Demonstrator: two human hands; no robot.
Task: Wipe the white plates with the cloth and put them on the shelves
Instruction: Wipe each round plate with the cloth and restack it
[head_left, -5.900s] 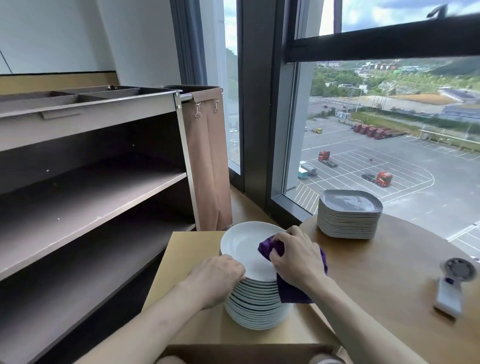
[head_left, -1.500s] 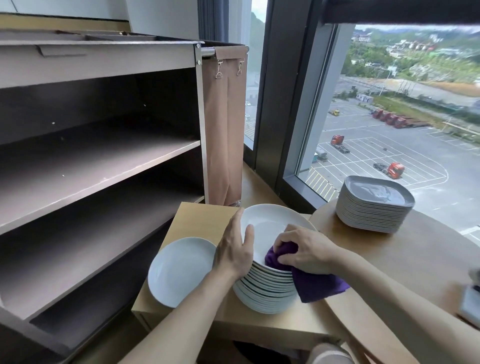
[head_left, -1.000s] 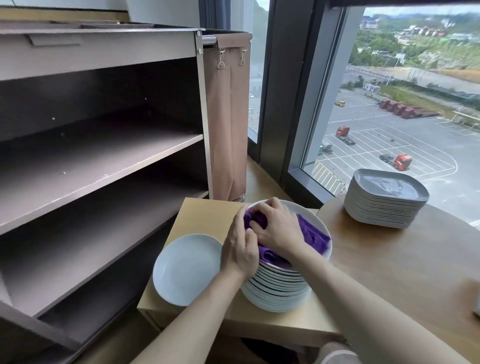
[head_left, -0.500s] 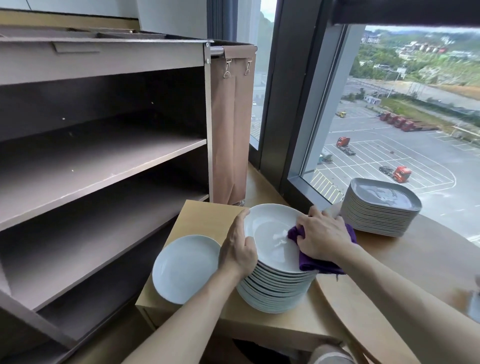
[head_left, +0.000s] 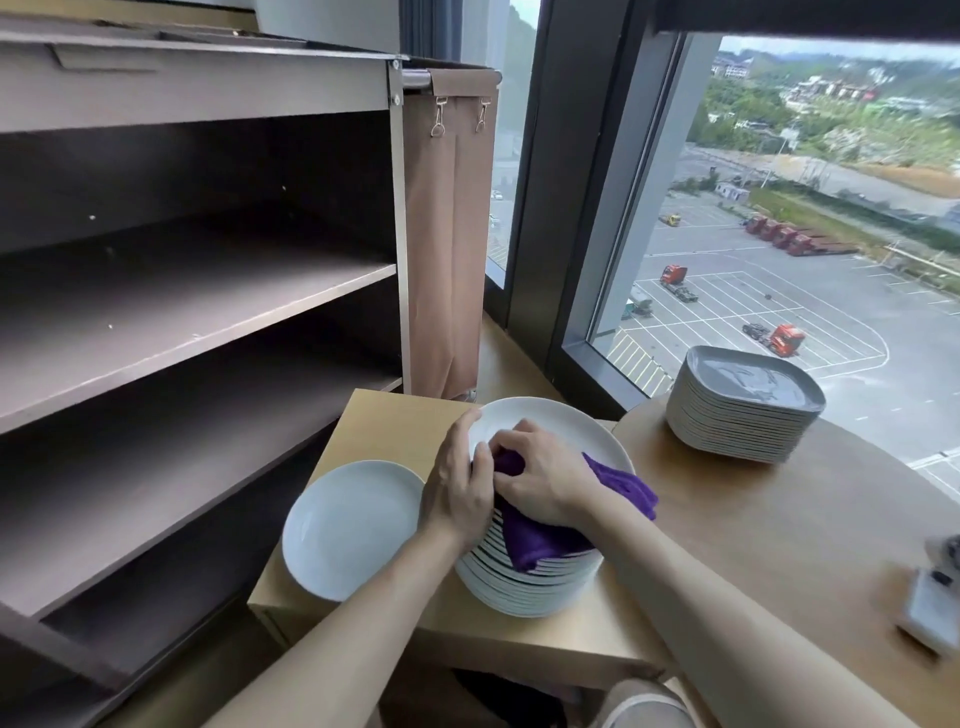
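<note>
Atop plate stack (head_left: 530, 587), R hand (head_left: 540, 483) clutches purple cloth (head_left: 535, 540), L hand (head_left: 457, 493) grips stack rim, lone plate (head_left: 353, 530) at table (head_left: 384, 421) edge

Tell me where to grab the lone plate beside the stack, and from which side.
Pinch the lone plate by its left rim, coming from the left: it lies flat, that rim seems to reach the table edge, and the stack and left hand crowd its right side.
</note>
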